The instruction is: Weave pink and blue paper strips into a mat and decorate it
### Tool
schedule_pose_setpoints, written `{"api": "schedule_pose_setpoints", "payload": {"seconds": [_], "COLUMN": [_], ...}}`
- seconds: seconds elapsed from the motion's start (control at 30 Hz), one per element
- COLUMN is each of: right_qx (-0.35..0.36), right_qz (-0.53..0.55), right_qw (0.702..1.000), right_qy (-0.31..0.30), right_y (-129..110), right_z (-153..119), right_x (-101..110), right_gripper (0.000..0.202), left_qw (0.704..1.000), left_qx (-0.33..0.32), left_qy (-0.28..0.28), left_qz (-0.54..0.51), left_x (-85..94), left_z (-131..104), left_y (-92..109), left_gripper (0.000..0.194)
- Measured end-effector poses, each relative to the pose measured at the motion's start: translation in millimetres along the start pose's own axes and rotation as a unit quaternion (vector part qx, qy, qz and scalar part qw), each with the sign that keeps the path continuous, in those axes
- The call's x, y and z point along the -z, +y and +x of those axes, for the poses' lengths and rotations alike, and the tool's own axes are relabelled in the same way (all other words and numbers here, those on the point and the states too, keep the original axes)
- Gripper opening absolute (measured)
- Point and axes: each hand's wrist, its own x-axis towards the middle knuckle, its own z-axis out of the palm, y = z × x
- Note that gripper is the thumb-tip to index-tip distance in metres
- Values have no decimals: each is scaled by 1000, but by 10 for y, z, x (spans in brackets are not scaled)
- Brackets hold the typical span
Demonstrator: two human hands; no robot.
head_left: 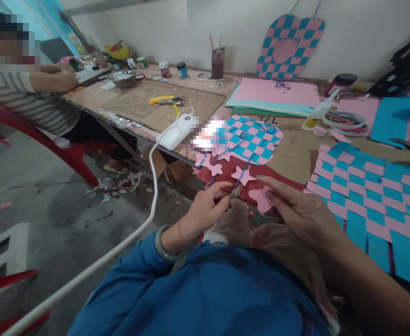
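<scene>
My left hand (210, 205) pinches a dark blue cord (238, 179) below a pink paper star (243, 175). To its right my right hand (290, 203) holds a larger pink paper shape (261, 199) between thumb and fingers, apart from the cord. The cords run up to a rounded pink and blue checkered paper piece (253, 139) on the table edge. Smaller pink flower-like cutouts (214, 169) lie along another cord, left of the star. Red material lies under the cutouts.
A white power strip (178, 132) with a thick cable is at the left edge. Pliers (168, 100) lie on cardboard. Woven paper (376, 186), a glue bottle (318, 112) and pink sheets (278, 95) are on the right. A person (26, 88) sits at far left.
</scene>
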Motion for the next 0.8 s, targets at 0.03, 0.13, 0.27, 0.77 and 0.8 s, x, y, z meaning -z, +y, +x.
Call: {"api": "schedule_pose_setpoints", "payload": {"seconds": [0.03,0.13,0.27,0.77,0.8], "right_qx": [-6,-43,-90,-164,-165], "right_qz": [-1,17,46,187,205], "right_qw": [1000,998,995,967,964], "right_qy": [-7,-30,-12,-46,-45], "right_y": [-6,-53,-138,-189,-195], "right_z": [25,51,-35,-105,-108], "right_x": [-21,-137,-303,-482,-513], "right_gripper": [46,49,48,42,41], "left_qw": [1000,992,978,996,996], "left_qx": [0,14,38,-79,-86], "left_qy": [4,27,43,14,17], "left_qz": [-27,-126,-200,-36,-8], "left_x": [-8,-29,-8,174,186], "left_z": [12,39,31,150,148], "left_y": [-6,-11,37,273,296], "left_gripper": [32,29,21,14,15]}}
